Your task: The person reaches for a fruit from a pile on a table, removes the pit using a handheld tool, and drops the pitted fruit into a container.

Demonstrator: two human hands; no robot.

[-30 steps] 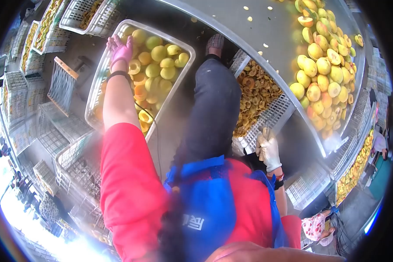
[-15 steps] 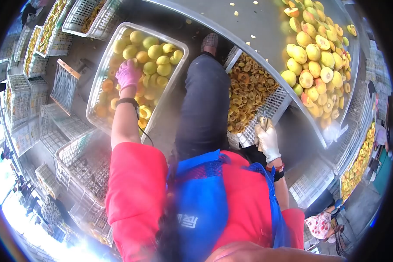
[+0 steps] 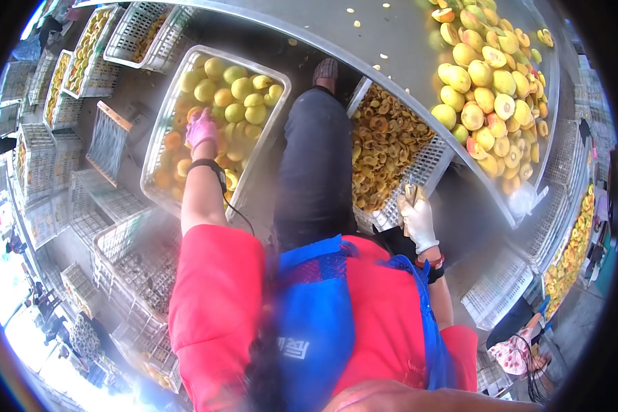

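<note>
My left hand (image 3: 202,132), in a pink glove, reaches into a white crate (image 3: 146,161) of whole yellow and orange peaches. Its fingers curl against an orange peach (image 3: 193,112) at the fingertips; the glove hides part of the grip. On the other side of my leg, my right hand (image 3: 417,218) wears a white glove with stained fingertips. Its fingers are closed, and what they hold is too small to make out. It is beside a crate (image 3: 434,165) filled with cut, brownish-yellow peach pieces (image 3: 390,141).
A metal table (image 3: 391,41) with a raised rim carries a heap of halved and whole peaches (image 3: 491,82). A small stool (image 3: 108,144) and several stacked crates (image 3: 134,264) stand at the left. Another person's patterned sleeve (image 3: 511,351) shows at the lower right.
My left hand has drawn slightly back toward me within the crate, and an orange peach now shows at its fingertips. My right hand stays nearly where it was. The whole view has shifted a little.
</note>
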